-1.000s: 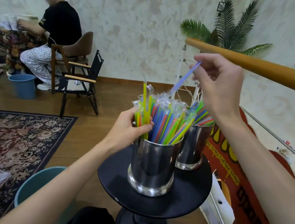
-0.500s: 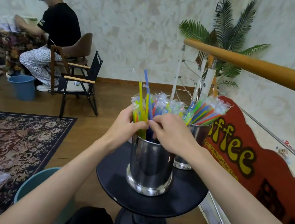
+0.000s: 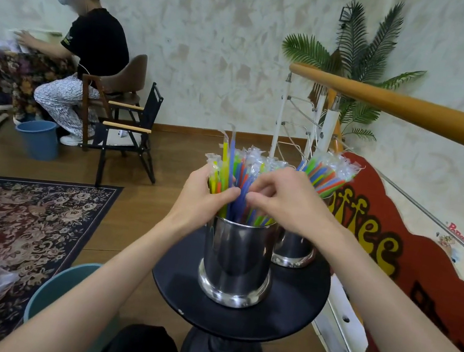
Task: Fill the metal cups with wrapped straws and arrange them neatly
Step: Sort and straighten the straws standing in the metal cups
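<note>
Round black table [image 3: 235, 314] at lower centre, base cut off between the knees. Near metal cup [image 3: 236, 264] mid-frame, stuffed with wrapped straws [image 3: 230, 166]. Second cup [image 3: 294, 247] just behind, half hidden by the right wrist. Left hand [image 3: 206, 196] and right hand [image 3: 285, 200] both curled around the straw bundle; fingertips buried, so exact pinch hard to make out.

Probably a coffee shop: a red "Coffee" sign [image 3: 381, 231] leans by the wooden handrail [image 3: 419, 115], with cups of wrapped straws [image 3: 242, 177].
</note>
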Tool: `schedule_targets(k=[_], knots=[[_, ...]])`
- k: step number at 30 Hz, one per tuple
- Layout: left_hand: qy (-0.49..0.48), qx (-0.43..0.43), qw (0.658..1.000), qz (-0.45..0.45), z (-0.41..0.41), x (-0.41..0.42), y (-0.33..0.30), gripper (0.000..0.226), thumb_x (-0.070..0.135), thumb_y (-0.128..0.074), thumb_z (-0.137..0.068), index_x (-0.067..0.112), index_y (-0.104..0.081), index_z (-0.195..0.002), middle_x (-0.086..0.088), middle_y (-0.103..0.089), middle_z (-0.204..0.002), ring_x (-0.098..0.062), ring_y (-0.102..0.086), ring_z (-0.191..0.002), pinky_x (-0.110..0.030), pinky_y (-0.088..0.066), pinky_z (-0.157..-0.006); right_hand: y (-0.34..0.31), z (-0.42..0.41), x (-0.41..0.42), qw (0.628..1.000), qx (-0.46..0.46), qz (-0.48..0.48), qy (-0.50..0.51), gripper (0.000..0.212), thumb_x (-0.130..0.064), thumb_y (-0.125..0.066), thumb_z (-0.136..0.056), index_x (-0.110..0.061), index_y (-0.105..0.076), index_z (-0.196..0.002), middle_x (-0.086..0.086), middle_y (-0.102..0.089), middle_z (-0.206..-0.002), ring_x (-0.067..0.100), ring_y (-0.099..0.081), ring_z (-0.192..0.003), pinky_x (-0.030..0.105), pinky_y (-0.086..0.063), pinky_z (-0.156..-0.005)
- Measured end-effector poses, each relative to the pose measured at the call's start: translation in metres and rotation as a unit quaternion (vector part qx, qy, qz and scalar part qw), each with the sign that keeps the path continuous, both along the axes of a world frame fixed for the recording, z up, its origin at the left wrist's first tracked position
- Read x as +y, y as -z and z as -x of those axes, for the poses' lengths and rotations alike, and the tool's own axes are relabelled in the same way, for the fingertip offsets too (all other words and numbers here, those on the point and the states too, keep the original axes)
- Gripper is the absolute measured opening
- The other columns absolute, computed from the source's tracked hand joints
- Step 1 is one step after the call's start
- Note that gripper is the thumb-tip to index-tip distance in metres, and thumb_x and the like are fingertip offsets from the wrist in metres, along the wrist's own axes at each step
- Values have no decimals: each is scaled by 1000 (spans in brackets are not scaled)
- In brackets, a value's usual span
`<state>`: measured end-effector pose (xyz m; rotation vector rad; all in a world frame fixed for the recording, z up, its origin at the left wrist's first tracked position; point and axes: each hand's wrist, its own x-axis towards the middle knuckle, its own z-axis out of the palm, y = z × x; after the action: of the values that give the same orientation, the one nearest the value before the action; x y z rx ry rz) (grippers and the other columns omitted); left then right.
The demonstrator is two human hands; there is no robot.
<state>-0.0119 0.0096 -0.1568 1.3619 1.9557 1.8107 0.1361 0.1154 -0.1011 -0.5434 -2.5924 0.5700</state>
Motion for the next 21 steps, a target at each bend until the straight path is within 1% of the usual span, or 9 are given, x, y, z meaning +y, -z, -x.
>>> schedule_targets(k=[3, 6, 9, 12, 14, 16, 17, 19, 21], knots=[[7, 1, 1000, 3, 0, 0, 0, 21, 13, -79, -87, 13, -68, -105, -1, -74, -97, -14, -72, -88, -27, -60, -78, -3, -11, 10, 996, 26, -32, 73, 15, -29, -73, -90, -19, -72, -78, -7, -67, -70, 12, -66, -74, 31, -54, -76], [18, -4, 1000, -2, -2, 0, -2, 25, 13, -80, -86, 16, -66, -107, 2, -74, -98, -10, -73, -90, -21, -59, -76, -3, -15, 12, 993, -44, -37, 100, 27, -36, -73, -90, -18, -71, -69, -9, -62, -60, 13, -65, -71, 34, -55, -79], [12, 6, 1000, 8, -1, -1, -3, 20, 15, -81, -85, 17, -63, -94, 8, -73, -85, -7, -71, -79, -18, -56, -69, 3, -10, 7, 987, -99, -41, 118, 36, -46, -75, -87, -15, -74, -69, -3, -66, -60, 14, -67, -68, 37, -58, -74], [25, -8, 1000, 7, -4, -2, -3, 18, 25, -76, -91, 9, -66, -93, 1, -73, -86, -11, -70, -79, -21, -57, -71, 10, -4, 5, 979, -84, -83, 169, 43, -56, -72, -85, -13, -71, -82, 0, -64, -74, 23, -67, -81, 36, -53, -68], [27, -31, 999, -3, -6, -3, -4, 22, 30, -71, -95, 9, -69, -92, -6, -74, -89, -10, -70, -79, -19, -55, -71, 15, 0, 3, 974, -74, -107, 188, 42, -58, -72, -85, -16, -71, -91, 1, -62, -83, 27, -65, -89, 35, -44, -66], [13, -32, 999, -3, -7, -1, -6, 17, 28, -69, -96, 14, -70, -87, -1, -74, -84, -6, -69, -77, -16, -52, -68, 17, 2, 2, 976, -63, -98, 185, 35, -56, -73, -85, -21, -73, -90, -1, -62, -85, 27, -65, -92, 34, -40, -66], [4, -30, 1000, 3, -7, 0, -6, 14, 26, -69, -95, 15, -70, -87, 2, -74, -83, -8, -70, -78, -18, -54, -68, 18, 2, 1, 978, -54, -89, 179, 31, -54, -73, -86, -23, -73, -86, -2, -62, -83, 25, -65, -93, 33, -40, -65], [-11, -20, 1000, 19, -7, 1, -6, 9, 21, -71, -93, 14, -71, -89, 0, -75, -86, -15, -72, -82, -26, -58, -72, 17, 2, 2, 985, -30, -62, 156, 25, -51, -73, -87, -28, -69, -77, -5, -63, -80, 22, -65, -90, 33, -45, -66], [-15, -9, 1000, 24, -7, 2, -6, 6, 18, -73, -91, 16, -71, -86, 3, -74, -83, -8, -70, -76, -20, -55, -68, 16, 1, 3, 993, 2, -23, 113, 20, -46, -72, -88, -28, -69, -80, -8, -66, -77, 19, -66, -88, 37, -54, -73]])
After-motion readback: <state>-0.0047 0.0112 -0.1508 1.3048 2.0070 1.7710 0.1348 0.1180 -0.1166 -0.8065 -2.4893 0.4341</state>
